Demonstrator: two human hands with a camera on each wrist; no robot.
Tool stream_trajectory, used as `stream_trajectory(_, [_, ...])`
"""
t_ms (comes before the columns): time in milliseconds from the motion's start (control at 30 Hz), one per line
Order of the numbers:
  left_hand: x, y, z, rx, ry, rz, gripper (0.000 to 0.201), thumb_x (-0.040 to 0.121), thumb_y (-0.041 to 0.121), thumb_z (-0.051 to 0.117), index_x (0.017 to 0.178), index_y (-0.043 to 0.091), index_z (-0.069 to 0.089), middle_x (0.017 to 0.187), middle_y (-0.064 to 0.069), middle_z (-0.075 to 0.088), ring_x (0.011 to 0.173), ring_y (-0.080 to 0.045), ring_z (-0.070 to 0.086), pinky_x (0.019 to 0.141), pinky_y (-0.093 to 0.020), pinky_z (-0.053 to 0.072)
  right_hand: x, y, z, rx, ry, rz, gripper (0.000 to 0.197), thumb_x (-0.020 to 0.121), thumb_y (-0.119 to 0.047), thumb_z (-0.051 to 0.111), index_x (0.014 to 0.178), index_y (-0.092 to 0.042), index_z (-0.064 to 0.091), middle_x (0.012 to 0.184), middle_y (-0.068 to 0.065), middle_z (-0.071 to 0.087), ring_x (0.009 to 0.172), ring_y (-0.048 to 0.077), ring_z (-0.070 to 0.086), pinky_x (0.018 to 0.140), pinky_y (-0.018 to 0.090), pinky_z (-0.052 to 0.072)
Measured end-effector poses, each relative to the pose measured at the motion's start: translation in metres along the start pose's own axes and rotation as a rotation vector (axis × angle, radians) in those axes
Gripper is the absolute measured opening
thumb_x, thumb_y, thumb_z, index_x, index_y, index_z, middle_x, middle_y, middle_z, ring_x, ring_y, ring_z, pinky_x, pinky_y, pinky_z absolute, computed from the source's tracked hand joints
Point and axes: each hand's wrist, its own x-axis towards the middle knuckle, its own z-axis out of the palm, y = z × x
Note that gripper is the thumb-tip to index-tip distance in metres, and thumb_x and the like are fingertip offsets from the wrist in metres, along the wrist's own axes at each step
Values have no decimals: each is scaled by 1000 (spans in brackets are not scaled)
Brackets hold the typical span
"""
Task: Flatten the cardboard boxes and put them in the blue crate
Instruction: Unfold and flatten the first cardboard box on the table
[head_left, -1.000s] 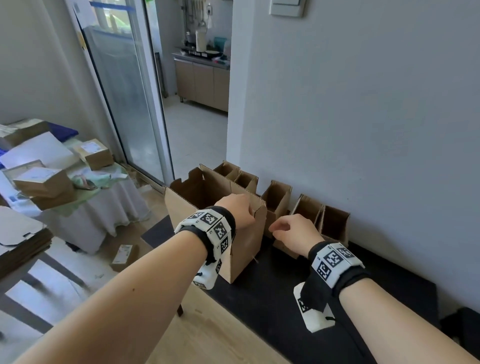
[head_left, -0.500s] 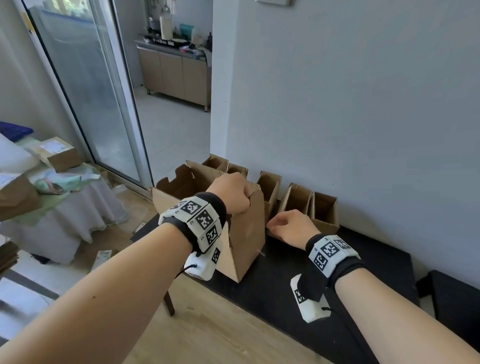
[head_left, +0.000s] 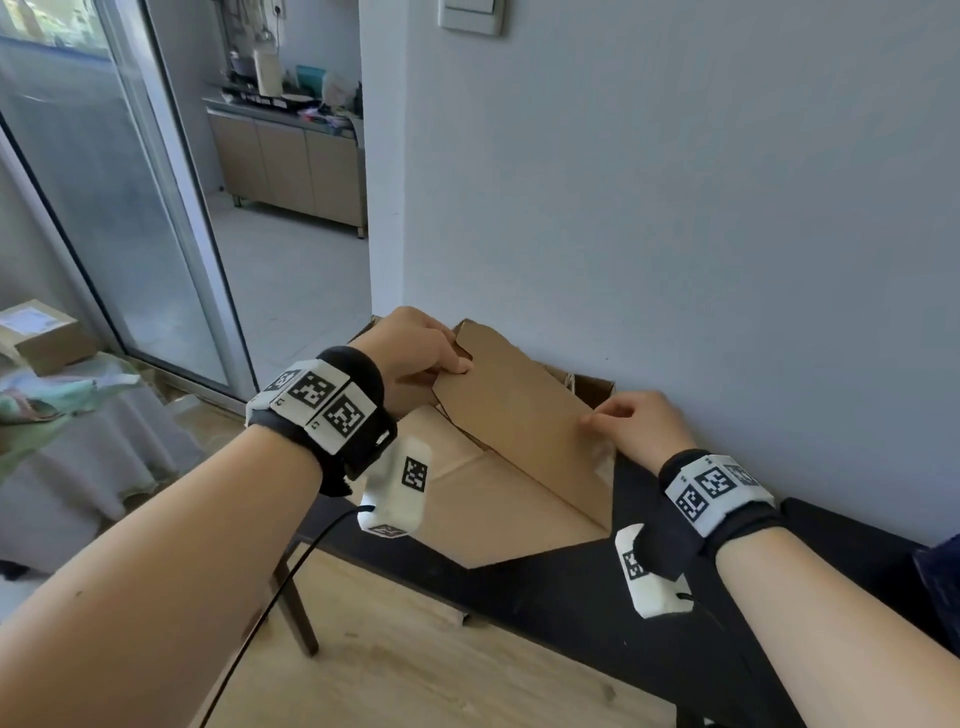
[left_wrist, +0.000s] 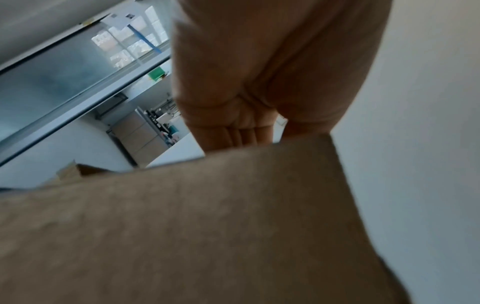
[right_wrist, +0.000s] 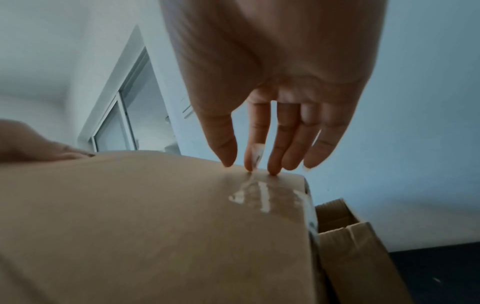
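Observation:
A large brown cardboard box (head_left: 511, 415) is tilted over the black table (head_left: 571, 587), its panels folding toward flat. My left hand (head_left: 415, 351) grips its upper left edge, fingers curled over the rim and thumb on the near face. In the left wrist view the box (left_wrist: 182, 226) fills the lower half under that hand (left_wrist: 246, 82). My right hand (head_left: 636, 426) pinches the right edge, where clear tape (right_wrist: 262, 193) sticks to the box (right_wrist: 155, 226). The right fingertips (right_wrist: 272, 164) meet that edge. No blue crate is in view.
Smaller open boxes (right_wrist: 350, 246) stand behind the big one against the grey wall (head_left: 675, 208). A cloth-covered table with a parcel (head_left: 41, 332) is at the left, by a glass sliding door (head_left: 130, 208). A dark object (head_left: 940, 577) sits at the right edge.
The big box stood upright with my left hand on its rim. It is now tilted and partly collapsed. My right hand moved from beside the small boxes onto the big box's right edge.

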Motion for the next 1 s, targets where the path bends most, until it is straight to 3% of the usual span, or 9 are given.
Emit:
stream_trajectory(267, [8, -3, 42, -98, -165, -99, 15, 84, -1, 65, 98, 4, 65, 85, -7, 67, 71, -13, 64, 54, -17, 55, -15, 37, -26, 71, 75, 85, 11, 79, -23, 72, 86, -14, 73, 75, -6, 66, 71, 6, 57, 67, 23, 47])
stream_trajectory(400, [16, -9, 56, -67, -212, -153, 11, 87, 3, 62, 98, 6, 63, 88, -7, 66, 74, -15, 62, 57, -20, 54, -22, 59, -35, 125, 8, 79, 9, 77, -21, 76, 85, -17, 73, 83, -6, 68, 82, 13, 62, 84, 33, 53])
stream_trajectory(500, [22, -8, 60, -62, -137, -137, 17, 86, 1, 64, 102, 7, 61, 100, -11, 63, 85, -20, 61, 69, -30, 54, -23, 68, -39, 116, -48, 55, 13, 75, -18, 78, 87, -22, 74, 87, -11, 68, 91, 10, 63, 90, 33, 52])
stream_trajectory(600, [28, -4, 62, 171, -7, -26, 35, 82, 6, 71, 112, 14, 54, 116, -9, 54, 107, -24, 53, 86, -35, 49, -22, 67, -36, 111, -54, 32, 18, 76, -14, 77, 92, -22, 74, 89, -8, 69, 89, 7, 62, 84, 23, 49])
stream_trajectory(667, [29, -1, 65, 458, 63, 124, 54, 80, 8, 71, 127, 18, 47, 129, -10, 48, 117, -27, 49, 95, -36, 45, -20, 63, -32, 108, -50, 7, 17, 78, -13, 75, 94, -20, 74, 88, -8, 68, 81, 1, 60, 71, 12, 45])
stream_trajectory(733, [23, 4, 75, 649, 118, 319, 62, 79, 6, 66, 135, 22, 43, 137, -8, 43, 123, -25, 44, 98, -36, 40, -17, 56, -26, 97, -38, -14, 14, 79, -13, 74, 91, -19, 74, 85, -9, 67, 75, -3, 57, 63, 9, 44])
stream_trajectory(833, [12, 11, 97, 680, -15, 484, 57, 81, 10, 64, 134, 24, 48, 141, 0, 41, 128, -18, 40, 99, -28, 35, -11, 46, -15, 88, -21, -37, 9, 80, -11, 72, 81, -21, 73, 73, -9, 65, 65, 1, 58, 71, 20, 51])
stream_trajectory(933, [8, 4, 118, 702, -188, 439, 51, 86, 17, 63, 135, 25, 48, 142, 3, 44, 129, -16, 41, 100, -25, 34, -8, 39, -8, 107, -40, -46, 9, 82, -9, 69, 80, -17, 72, 71, -6, 64, 63, 5, 59, 54, 10, 45])
stream_trajectory(1000, [11, -4, 126, 691, -220, 395, 48, 88, 17, 61, 134, 24, 49, 142, 2, 45, 128, -16, 43, 98, -24, 34, -6, 37, -5, 101, -56, -66, 8, 81, -11, 70, 81, -19, 73, 79, -4, 68, 74, 8, 62, 58, 11, 45])
